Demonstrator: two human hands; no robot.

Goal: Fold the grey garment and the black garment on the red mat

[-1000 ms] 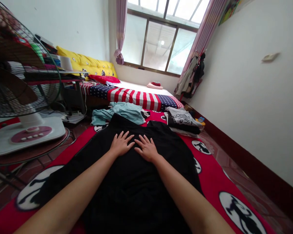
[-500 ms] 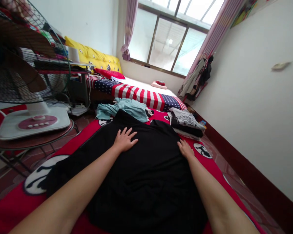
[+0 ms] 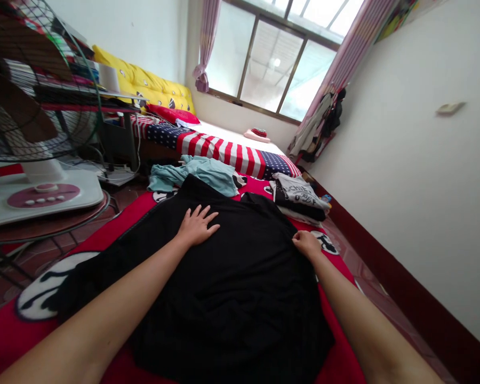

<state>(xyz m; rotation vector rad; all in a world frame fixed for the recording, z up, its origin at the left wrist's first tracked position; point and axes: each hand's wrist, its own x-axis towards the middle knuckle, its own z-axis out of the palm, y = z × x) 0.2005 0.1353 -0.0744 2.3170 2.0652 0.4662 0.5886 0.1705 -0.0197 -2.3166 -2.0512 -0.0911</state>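
Head: left fingers (image 3: 210,218) spread on black garment (image 3: 240,277), right fingers (image 3: 298,239) pinching its edge beside red blanket (image 3: 344,348).

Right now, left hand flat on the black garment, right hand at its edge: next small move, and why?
I'd probably ease the right hand slightly outward to smooth the black garment. That hand looks closed at the garment's right edge, the left hand lies spread on top as a likely anchor, and wrinkles show nearer the wearer.
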